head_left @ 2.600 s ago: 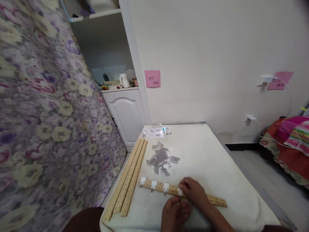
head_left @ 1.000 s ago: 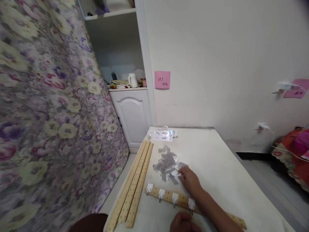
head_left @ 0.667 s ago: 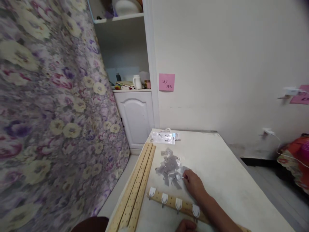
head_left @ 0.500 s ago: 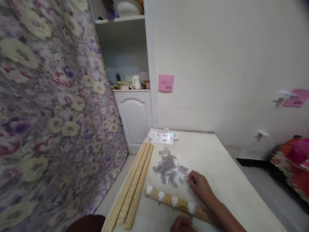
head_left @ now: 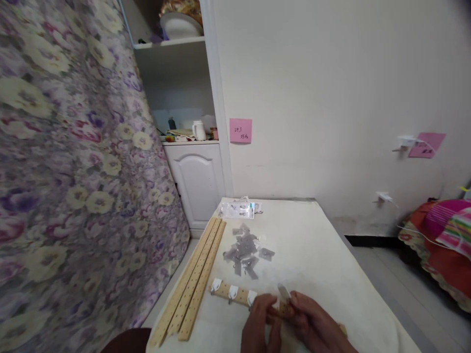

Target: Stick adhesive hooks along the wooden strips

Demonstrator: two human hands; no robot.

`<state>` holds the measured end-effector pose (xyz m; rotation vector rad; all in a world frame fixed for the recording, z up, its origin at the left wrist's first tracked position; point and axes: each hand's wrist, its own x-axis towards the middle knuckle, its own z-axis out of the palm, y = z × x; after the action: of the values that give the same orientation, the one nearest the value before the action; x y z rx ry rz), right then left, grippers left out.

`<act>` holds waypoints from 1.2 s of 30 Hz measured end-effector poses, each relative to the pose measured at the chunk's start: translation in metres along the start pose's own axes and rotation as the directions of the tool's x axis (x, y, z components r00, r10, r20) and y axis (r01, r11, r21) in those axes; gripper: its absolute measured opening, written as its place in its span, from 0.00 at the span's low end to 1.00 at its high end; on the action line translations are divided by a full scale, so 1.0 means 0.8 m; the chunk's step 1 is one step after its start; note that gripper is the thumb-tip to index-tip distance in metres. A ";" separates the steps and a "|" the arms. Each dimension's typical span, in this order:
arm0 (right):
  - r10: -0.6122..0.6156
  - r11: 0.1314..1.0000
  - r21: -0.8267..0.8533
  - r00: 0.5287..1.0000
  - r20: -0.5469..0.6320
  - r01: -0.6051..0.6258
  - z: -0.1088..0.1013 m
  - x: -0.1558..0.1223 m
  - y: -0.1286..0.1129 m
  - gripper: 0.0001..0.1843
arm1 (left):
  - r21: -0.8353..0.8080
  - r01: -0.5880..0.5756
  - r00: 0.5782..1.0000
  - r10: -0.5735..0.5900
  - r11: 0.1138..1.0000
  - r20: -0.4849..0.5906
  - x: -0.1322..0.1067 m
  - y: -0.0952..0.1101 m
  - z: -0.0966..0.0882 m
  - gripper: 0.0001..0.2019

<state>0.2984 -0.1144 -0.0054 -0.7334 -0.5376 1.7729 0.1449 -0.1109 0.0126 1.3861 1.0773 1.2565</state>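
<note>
A short wooden strip with drilled holes (head_left: 241,296) lies near the table's front edge, with white hooks (head_left: 233,292) spaced along its left part. My left hand (head_left: 257,321) is closed on this strip, its fingers covering the stretch right of the third visible hook. Close beside it, my right hand (head_left: 312,318) pinches a small grey translucent piece (head_left: 283,289) that tilts up above the strip. Both hands hide much of the strip's right part. Beyond them lies a loose pile of similar grey pieces (head_left: 245,246).
Three long perforated wooden strips (head_left: 196,279) lie along the table's left edge. Clear plastic packaging (head_left: 237,210) rests at the far end of the white table (head_left: 312,245). A floral curtain (head_left: 81,171) hangs at left; a brown round object (head_left: 127,340) is below it.
My right hand has come back from beside the pile to the strip, bringing the small piece. My left hand has moved up onto the strip. The camera view has shifted right.
</note>
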 end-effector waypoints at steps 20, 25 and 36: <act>0.007 0.953 -0.300 0.992 0.127 0.032 -0.003 -0.013 0.010 0.19 | 0.102 0.152 0.949 -0.174 0.983 0.262 0.015 0.014 -0.002 0.13; -0.121 0.873 -0.472 0.992 0.039 0.125 -0.027 -0.006 0.008 0.19 | 0.019 0.270 0.913 -0.263 0.963 0.311 0.017 0.005 0.004 0.14; -0.097 0.835 -0.546 0.995 -0.014 0.073 -0.025 -0.008 -0.002 0.17 | -0.007 0.274 0.873 -0.245 0.962 0.423 0.009 -0.007 0.022 0.17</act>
<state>0.3149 -0.1201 -0.0169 -1.1161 -1.0575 1.5200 0.1630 -0.1046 0.0074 1.3291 0.8751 0.7455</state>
